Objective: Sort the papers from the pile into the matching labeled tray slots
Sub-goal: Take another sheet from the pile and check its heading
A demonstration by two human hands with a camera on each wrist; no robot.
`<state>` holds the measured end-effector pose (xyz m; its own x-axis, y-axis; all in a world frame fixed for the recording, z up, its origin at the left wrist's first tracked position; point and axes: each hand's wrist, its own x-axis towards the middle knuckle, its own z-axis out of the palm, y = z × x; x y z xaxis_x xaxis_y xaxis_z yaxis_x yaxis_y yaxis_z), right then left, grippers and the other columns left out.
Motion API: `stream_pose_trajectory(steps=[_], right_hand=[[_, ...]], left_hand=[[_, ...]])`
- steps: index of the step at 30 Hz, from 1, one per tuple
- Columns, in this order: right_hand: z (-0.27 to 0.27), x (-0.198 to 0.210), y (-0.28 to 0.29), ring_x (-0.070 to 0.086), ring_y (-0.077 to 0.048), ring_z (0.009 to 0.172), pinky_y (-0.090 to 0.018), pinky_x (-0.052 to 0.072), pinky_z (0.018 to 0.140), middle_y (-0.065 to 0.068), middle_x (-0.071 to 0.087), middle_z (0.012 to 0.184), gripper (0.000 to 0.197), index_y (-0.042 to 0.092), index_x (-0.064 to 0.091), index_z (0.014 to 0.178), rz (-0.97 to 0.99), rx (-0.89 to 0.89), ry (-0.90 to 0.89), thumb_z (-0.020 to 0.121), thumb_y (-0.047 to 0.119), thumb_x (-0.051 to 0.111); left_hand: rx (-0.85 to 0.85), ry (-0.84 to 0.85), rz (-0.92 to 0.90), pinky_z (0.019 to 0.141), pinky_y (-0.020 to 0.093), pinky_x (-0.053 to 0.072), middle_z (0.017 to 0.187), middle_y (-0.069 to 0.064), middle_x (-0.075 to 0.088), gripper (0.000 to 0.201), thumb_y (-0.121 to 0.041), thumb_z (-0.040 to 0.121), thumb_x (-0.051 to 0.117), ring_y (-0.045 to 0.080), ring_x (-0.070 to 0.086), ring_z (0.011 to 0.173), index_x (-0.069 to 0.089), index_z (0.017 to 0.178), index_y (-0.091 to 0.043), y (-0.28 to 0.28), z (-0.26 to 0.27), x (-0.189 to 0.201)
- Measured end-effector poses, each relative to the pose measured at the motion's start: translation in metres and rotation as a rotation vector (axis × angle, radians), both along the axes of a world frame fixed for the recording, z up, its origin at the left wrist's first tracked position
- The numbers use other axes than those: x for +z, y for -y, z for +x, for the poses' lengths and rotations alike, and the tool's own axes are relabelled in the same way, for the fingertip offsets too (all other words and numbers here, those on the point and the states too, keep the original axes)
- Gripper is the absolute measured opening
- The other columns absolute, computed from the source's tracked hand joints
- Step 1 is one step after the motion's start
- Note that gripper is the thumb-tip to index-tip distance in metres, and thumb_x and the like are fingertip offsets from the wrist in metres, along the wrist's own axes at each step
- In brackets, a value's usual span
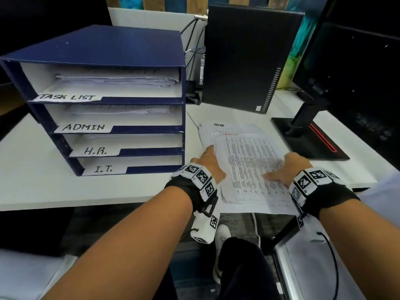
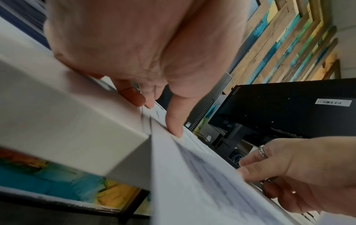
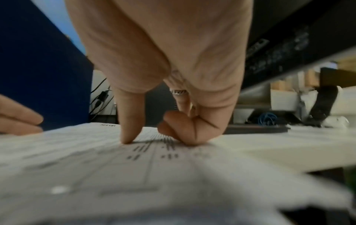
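A pile of printed papers [image 1: 249, 161] lies on the white desk [image 1: 65, 187], its near end hanging over the front edge. The top sheet is a table with a red heading; a sheet marked ADMIN [image 1: 218, 124] peeks out behind it. My left hand [image 1: 208, 161] holds the pile's left edge, thumb on top [image 2: 174, 121] and curled fingers [image 2: 134, 97] at the edge. My right hand [image 1: 281, 169] is at the right edge, thumb [image 3: 129, 134] pressing the top sheet and index finger [image 3: 185, 132] curled against it. The blue tray stack [image 1: 108, 44] stands left, with slots TASK LIST [image 1: 67, 97], ADMIN [image 1: 84, 127], H.R. [image 1: 95, 151], I.T. [image 1: 103, 169].
A black computer tower [image 1: 244, 59] stands just behind the pile. A monitor [image 1: 357, 72] on a black stand with a red stripe [image 1: 309, 139] is at the right. Cables [image 1: 192, 40] hang between tray and tower. My knee and a white shoe [image 1: 220, 234] show below the desk edge.
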<state>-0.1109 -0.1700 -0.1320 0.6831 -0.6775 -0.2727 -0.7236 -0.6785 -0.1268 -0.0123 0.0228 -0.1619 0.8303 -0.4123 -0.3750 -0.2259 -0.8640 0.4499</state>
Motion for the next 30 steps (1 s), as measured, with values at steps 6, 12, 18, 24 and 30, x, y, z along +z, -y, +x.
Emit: stream_pose_trajectory(steps=[6,12,18,24,30], right_hand=[[0.003,-0.011,0.007,0.063,-0.031,0.095,-0.043,0.054,0.087,-0.012,0.063,0.1,0.079,0.01,0.053,0.099,-0.038,-0.155,-0.003,0.058,0.071,0.083],[-0.01,0.0,0.022,0.059,-0.032,0.074,-0.033,0.046,0.062,-0.017,0.063,0.088,0.044,-0.002,0.059,0.105,0.091,-0.296,0.207,0.078,0.02,0.084],[-0.034,0.019,0.05,0.058,-0.036,0.071,-0.04,0.047,0.065,-0.025,0.06,0.089,0.011,-0.006,0.06,0.097,-0.093,-0.435,0.411,0.088,0.0,0.06],[-0.036,0.007,0.043,0.051,-0.028,0.062,-0.034,0.041,0.055,-0.019,0.061,0.087,0.022,-0.007,0.059,0.106,-0.018,-0.41,0.326,0.088,0.003,0.066],[-0.024,0.007,0.019,0.061,-0.025,0.067,-0.028,0.044,0.054,-0.012,0.063,0.08,0.016,0.002,0.066,0.097,0.156,-0.254,0.243,0.085,0.01,0.074]], left_hand=[[0.012,0.071,-0.063,0.115,0.045,0.027,0.16,-0.005,0.022,0.113,-0.058,0.075,0.07,0.031,0.028,0.143,-0.002,0.156,-0.025,0.002,0.004,-0.021],[-0.031,0.117,-0.068,0.117,0.046,0.023,0.161,-0.002,0.017,0.111,-0.065,0.076,0.066,0.031,0.025,0.143,0.0,0.156,-0.024,0.001,0.002,-0.023],[-0.01,0.158,-0.106,0.113,0.039,0.024,0.16,-0.005,0.022,0.078,-0.048,0.095,0.053,0.027,0.029,0.142,0.01,0.156,-0.024,0.003,0.004,-0.028],[0.005,0.174,-0.073,0.115,0.043,0.026,0.161,-0.003,0.017,0.085,-0.047,0.093,0.056,0.032,0.028,0.14,0.006,0.156,-0.02,0.005,0.001,-0.028],[-0.008,0.169,-0.043,0.112,0.041,0.025,0.161,-0.002,0.017,0.089,-0.05,0.089,0.059,0.03,0.029,0.142,0.007,0.156,-0.021,0.006,0.004,-0.027]])
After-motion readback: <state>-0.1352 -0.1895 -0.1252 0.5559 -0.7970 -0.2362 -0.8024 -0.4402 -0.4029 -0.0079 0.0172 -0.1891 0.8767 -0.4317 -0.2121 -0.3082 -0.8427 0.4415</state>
